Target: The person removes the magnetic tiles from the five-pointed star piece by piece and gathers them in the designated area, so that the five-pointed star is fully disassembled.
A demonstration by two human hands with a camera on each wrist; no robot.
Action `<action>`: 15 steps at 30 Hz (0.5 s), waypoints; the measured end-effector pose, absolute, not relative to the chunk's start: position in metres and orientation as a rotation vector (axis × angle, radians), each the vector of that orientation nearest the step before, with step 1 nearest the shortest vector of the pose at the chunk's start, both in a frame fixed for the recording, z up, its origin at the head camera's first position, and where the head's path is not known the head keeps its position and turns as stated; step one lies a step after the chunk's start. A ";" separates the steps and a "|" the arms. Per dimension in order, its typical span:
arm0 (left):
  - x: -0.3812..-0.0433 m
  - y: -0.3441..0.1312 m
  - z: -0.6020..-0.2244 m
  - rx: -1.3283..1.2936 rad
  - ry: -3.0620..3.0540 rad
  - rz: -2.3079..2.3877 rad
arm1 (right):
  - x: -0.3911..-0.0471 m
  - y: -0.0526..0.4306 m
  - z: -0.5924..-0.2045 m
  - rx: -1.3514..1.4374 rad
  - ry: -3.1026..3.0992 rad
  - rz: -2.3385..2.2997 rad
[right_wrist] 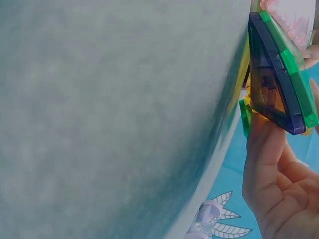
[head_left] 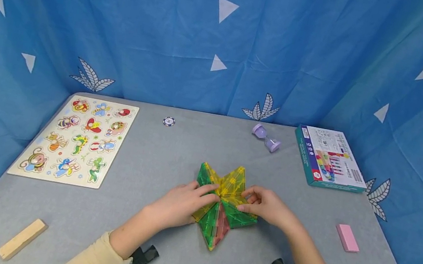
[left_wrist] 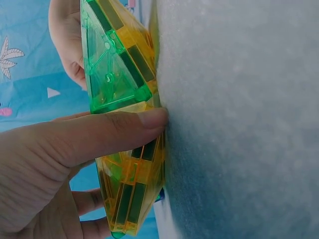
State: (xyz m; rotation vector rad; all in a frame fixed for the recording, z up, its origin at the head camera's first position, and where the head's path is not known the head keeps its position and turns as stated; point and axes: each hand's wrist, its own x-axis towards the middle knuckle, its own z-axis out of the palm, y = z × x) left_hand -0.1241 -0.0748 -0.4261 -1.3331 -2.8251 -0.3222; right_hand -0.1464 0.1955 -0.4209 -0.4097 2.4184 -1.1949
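Note:
A star built of see-through magnetic tiles [head_left: 214, 227], green, yellow and red, lies on the grey table in front of the person. From the left side the left hand [head_left: 182, 202] grips it, fingers spread over the star's middle. In the left wrist view its thumb [left_wrist: 124, 127] presses a yellow tile's edge close to the tabletop. At the star's right point, the right hand [head_left: 268, 206] pinches a tile between thumb and curled fingers. A green tile [right_wrist: 286, 55] and a dark purple-edged tile lean together beside that hand in the right wrist view.
An insect peg puzzle board [head_left: 79, 160] lies at the left, with a wooden block [head_left: 22, 239] nearer the front. Toward the back are a poker chip [head_left: 168, 121], a purple sand timer [head_left: 266, 138] and a boxed game [head_left: 329, 160]. A pink block [head_left: 347, 238] sits at the right.

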 end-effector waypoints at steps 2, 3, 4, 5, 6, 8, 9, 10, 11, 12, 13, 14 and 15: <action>-0.124 -0.075 -0.426 -1.334 -2.826 -0.317 | -0.148 0.195 -0.420 -0.396 2.413 -1.200; -0.124 -0.075 -0.426 -1.333 -2.826 -0.314 | -0.148 0.195 -0.420 -0.387 2.409 -1.201; -0.124 -0.075 -0.427 -1.333 -2.826 -0.315 | -0.148 0.195 -0.419 -0.380 2.406 -1.203; -0.124 -0.075 -0.427 -1.333 -2.825 -0.316 | -0.149 0.195 -0.419 -0.373 2.401 -1.205; -0.124 -0.075 -0.427 -1.333 -2.827 -0.318 | -0.149 0.195 -0.419 -0.371 2.398 -1.205; -0.124 -0.075 -0.427 -1.333 -2.825 -0.324 | -0.150 0.195 -0.418 -0.381 2.391 -1.201; -0.124 -0.075 -0.427 -1.333 -2.824 -0.327 | -0.150 0.195 -0.418 -0.387 2.392 -1.195; -0.124 -0.075 -0.427 -1.333 -2.822 -0.329 | -0.150 0.195 -0.418 -0.393 2.393 -1.192; -0.124 -0.075 -0.427 -1.333 -2.821 -0.329 | -0.150 0.195 -0.418 -0.403 2.393 -1.189; -0.124 -0.075 -0.427 -1.332 -2.819 -0.329 | -0.151 0.195 -0.418 -0.413 2.392 -1.188; -0.124 -0.075 -0.427 -1.331 -2.817 -0.328 | -0.151 0.195 -0.417 -0.426 2.388 -1.195; -0.124 -0.075 -0.427 -1.330 -2.814 -0.327 | -0.151 0.195 -0.417 -0.441 2.385 -1.206; -0.124 -0.075 -0.426 -1.330 -2.813 -0.326 | -0.151 0.195 -0.417 -0.456 2.381 -1.222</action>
